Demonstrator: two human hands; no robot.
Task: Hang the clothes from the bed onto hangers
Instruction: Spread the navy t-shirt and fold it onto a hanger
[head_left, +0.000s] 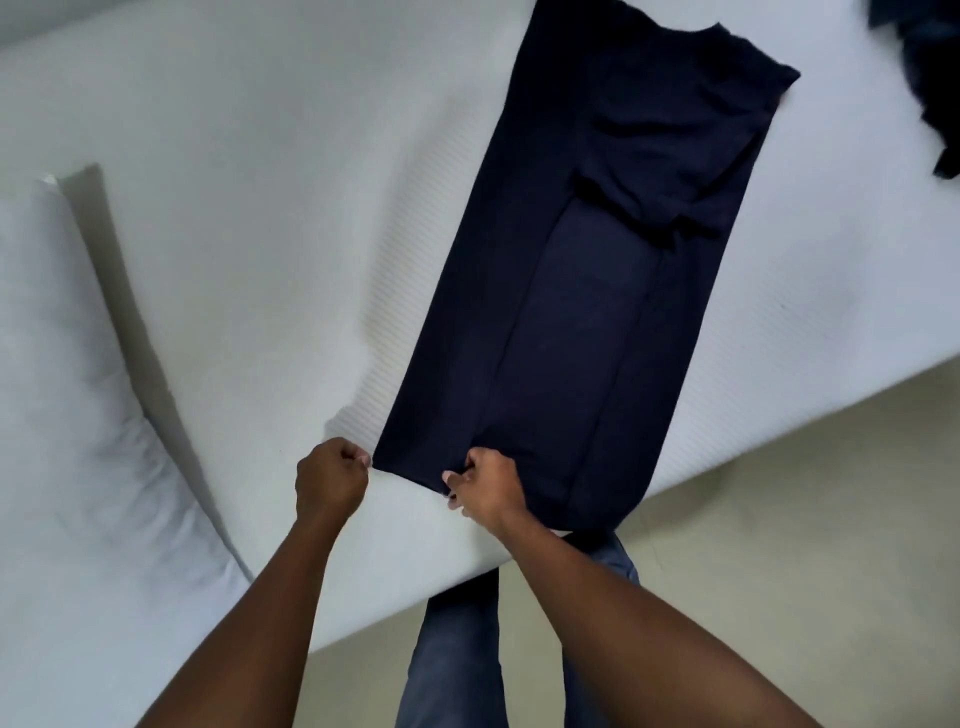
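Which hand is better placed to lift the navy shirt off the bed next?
Probably the right hand: it grips the navy shirt at mid-hem, while the left hand pinches only its corner.

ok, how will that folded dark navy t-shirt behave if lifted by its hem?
Probably floppy: the folded dark navy t-shirt lies flat on the white bed with soft creases, so it should sag between the left hand and right hand, each with a grip on the hem. Likely light, as the layers look thin. The lengthwise folds may fall open.
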